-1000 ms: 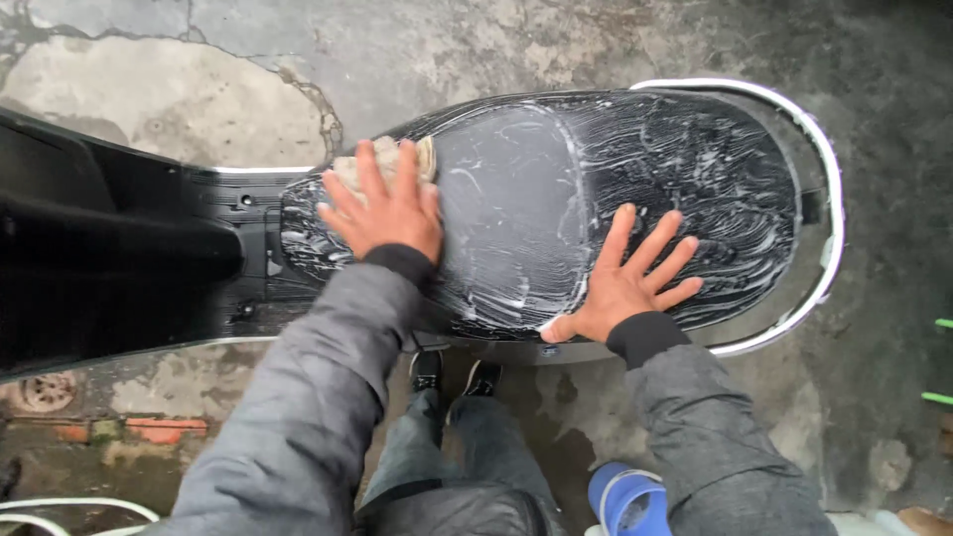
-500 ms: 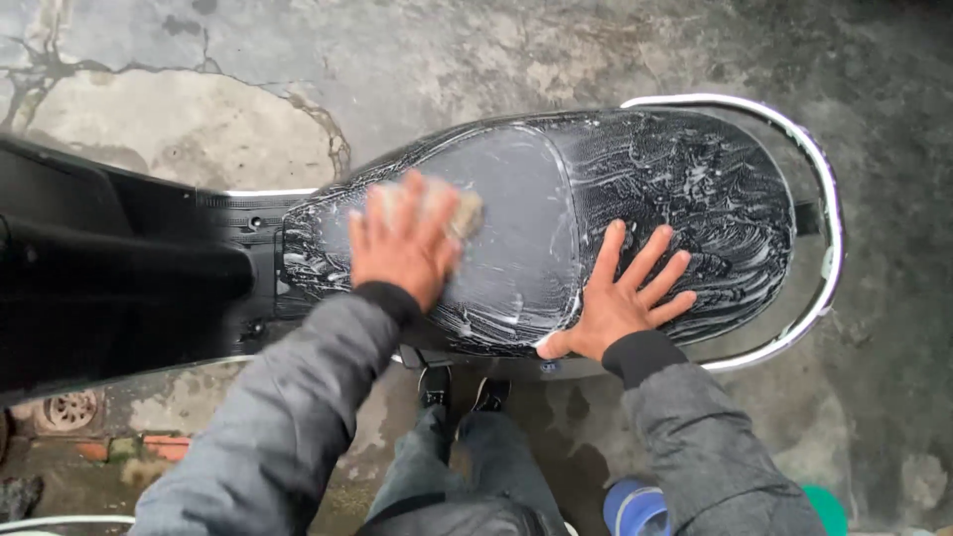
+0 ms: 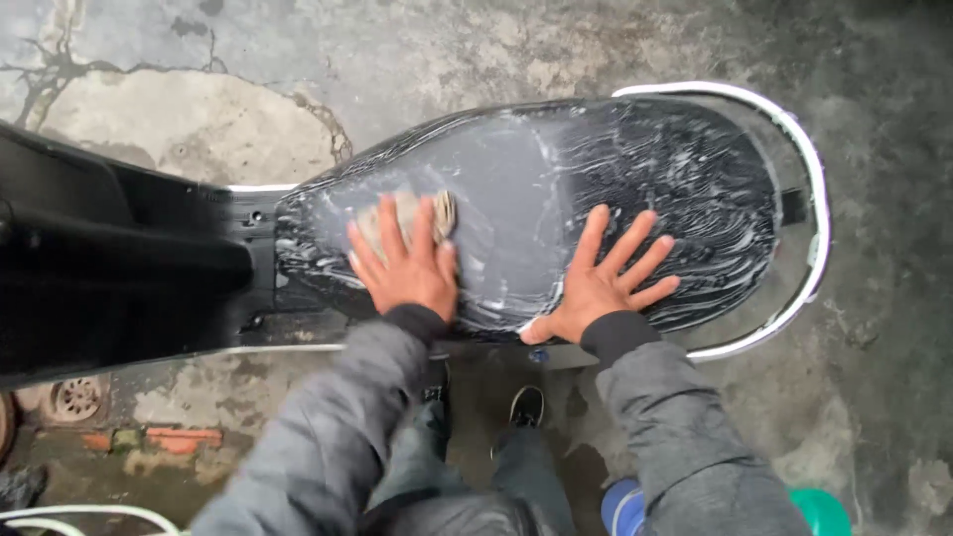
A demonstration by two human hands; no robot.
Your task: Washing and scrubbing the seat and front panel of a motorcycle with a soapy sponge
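On the black scooter seat (image 3: 615, 169), streaked with white soap, we note both hands pressed flat. Our left hand (image 3: 407, 266) lies spread over a tan sponge (image 3: 412, 210) at the seat's front end, fingers extended, the sponge mostly hidden beneath them. Our right hand (image 3: 596, 283) rests open and empty at the seat's middle, near edge. Below the seat, a blue bucket (image 3: 627, 506) and a green tub (image 3: 824, 511) are cut off by the frame; their contents cannot be made out. A chrome rail (image 3: 809, 199) rims the seat's rear.
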